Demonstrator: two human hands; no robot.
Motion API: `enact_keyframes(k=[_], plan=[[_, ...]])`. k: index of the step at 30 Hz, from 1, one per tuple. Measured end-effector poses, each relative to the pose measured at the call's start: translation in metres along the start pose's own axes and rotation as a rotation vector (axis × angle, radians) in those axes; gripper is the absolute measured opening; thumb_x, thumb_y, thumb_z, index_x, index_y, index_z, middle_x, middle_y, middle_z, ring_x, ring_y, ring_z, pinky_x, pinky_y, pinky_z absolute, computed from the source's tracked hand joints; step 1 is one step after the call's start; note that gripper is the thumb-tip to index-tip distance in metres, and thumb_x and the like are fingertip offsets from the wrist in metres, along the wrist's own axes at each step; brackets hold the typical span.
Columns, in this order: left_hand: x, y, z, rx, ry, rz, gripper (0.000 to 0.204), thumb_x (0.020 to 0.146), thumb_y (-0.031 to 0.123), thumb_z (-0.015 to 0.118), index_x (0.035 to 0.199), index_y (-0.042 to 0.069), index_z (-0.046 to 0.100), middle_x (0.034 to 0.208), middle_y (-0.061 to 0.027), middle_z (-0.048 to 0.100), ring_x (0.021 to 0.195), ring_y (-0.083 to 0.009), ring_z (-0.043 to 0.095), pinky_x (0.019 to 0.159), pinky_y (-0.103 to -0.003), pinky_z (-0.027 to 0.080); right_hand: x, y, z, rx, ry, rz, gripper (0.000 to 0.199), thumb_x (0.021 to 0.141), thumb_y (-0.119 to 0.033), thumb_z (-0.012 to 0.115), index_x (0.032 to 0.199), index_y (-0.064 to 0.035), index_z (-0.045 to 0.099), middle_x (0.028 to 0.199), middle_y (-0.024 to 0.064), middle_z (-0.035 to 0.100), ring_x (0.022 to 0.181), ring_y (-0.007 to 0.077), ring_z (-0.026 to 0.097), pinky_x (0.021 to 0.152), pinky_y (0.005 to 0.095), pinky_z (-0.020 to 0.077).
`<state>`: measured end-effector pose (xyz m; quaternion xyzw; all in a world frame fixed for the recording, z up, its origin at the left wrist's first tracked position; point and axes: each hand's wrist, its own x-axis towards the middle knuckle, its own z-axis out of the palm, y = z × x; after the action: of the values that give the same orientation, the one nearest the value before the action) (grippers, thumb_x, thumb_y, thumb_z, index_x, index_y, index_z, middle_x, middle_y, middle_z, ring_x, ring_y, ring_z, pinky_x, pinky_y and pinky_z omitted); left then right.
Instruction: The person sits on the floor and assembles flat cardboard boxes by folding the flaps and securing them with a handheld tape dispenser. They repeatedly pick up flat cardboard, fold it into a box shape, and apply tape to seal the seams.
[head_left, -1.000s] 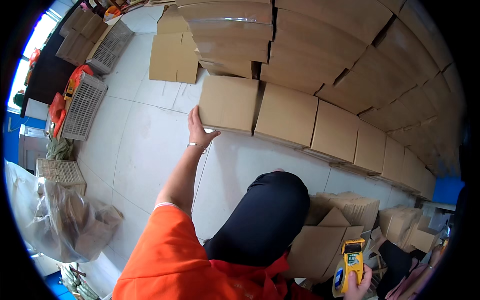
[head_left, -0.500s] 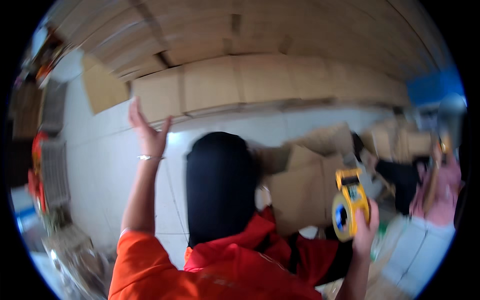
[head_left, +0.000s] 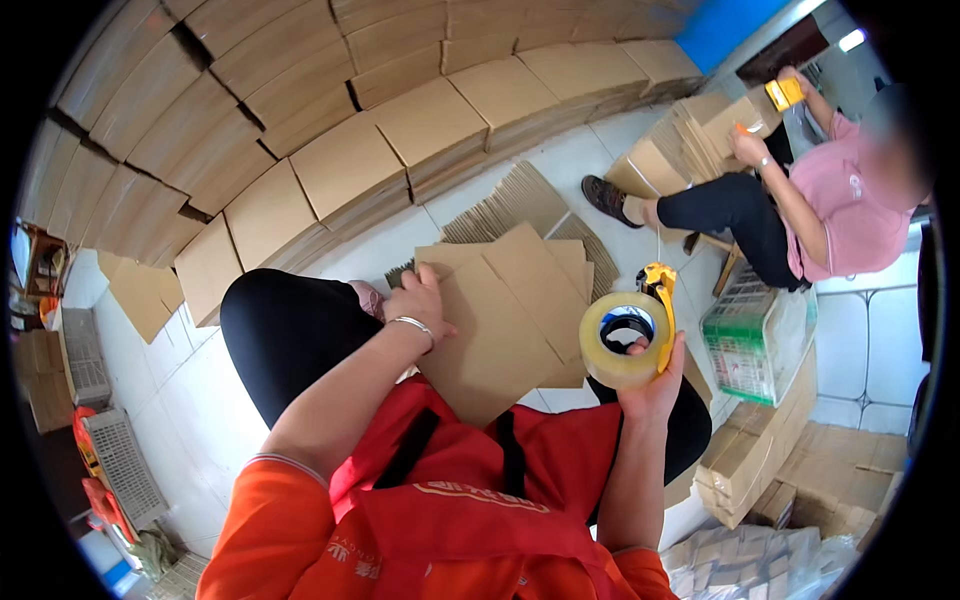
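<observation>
My left hand [head_left: 420, 300] rests on the left edge of a stack of flat cardboard sheets [head_left: 490, 340] in front of my knees. Its fingers are spread, and a silver bangle circles the wrist. In my right hand [head_left: 652, 392] is a yellow tape dispenser [head_left: 665, 300], closed around its frame. A wide roll of clear tape [head_left: 592, 340] sits on the dispenser, facing up. The dispenser is held above the right side of the cardboard. More cardboard [head_left: 515, 200] with ridged edges lies behind the sheets on the floor.
Piled cardboard [head_left: 430, 125] lines the far side. At the right, a seated person in pink [head_left: 850, 210] holds another yellow dispenser [head_left: 784, 94] over cardboard. A green-and-white crate [head_left: 745, 340] and a long carton [head_left: 750, 450] stand nearer. A grey crate [head_left: 125, 465] is at left.
My left hand has come down from the air onto the cardboard. My right hand has moved left and up, the dispenser turned. The view has swung right, showing more of the other person.
</observation>
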<state>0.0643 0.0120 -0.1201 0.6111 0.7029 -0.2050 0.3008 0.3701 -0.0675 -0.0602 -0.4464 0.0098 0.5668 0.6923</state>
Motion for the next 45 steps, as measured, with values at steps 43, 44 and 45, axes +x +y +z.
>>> enact_keyframes(k=[43, 44, 45], plan=[[-0.155, -0.012, -0.067, 0.011, 0.417, 0.887, 0.02, 0.088, 0.024, 0.063, 0.092, 0.005, 0.057, 0.078, -0.0116, 0.064, 0.067, -0.0316, 0.065, 0.059, -0.043, 0.054, 0.003, -0.033, 0.017, -0.832, -0.387, 0.054, 0.074, 0.078, -0.026, 0.079, 0.14, -0.001, 0.046, 0.124, 0.011, 0.06, 0.113, 0.02, 0.057, 0.098, 0.0322, 0.0453], [-0.156, -0.018, -0.068, 0.117, 0.414, 0.848, 0.018, 0.086, 0.022, 0.063, 0.089, 0.005, 0.056, 0.074, -0.0109, 0.063, 0.065, -0.0315, 0.064, 0.058, -0.042, 0.053, 0.004, -0.036, 0.016, -0.863, -0.413, 0.059, 0.075, 0.078, -0.025, 0.079, 0.14, -0.0009, 0.045, 0.124, 0.0115, 0.06, 0.113, 0.0203, 0.057, 0.098, 0.0322, 0.0452], [-0.155, -0.023, -0.069, 0.089, 0.444, 0.822, 0.017, 0.087, 0.021, 0.061, 0.083, 0.006, 0.054, 0.069, -0.0136, 0.061, 0.064, -0.0345, 0.064, 0.057, -0.045, 0.052, 0.0, -0.04, 0.015, -0.941, -0.42, 0.076, 0.08, 0.074, -0.022, 0.082, 0.141, -0.0008, 0.044, 0.125, 0.013, 0.059, 0.113, 0.0205, 0.058, 0.1, 0.0322, 0.0448]])
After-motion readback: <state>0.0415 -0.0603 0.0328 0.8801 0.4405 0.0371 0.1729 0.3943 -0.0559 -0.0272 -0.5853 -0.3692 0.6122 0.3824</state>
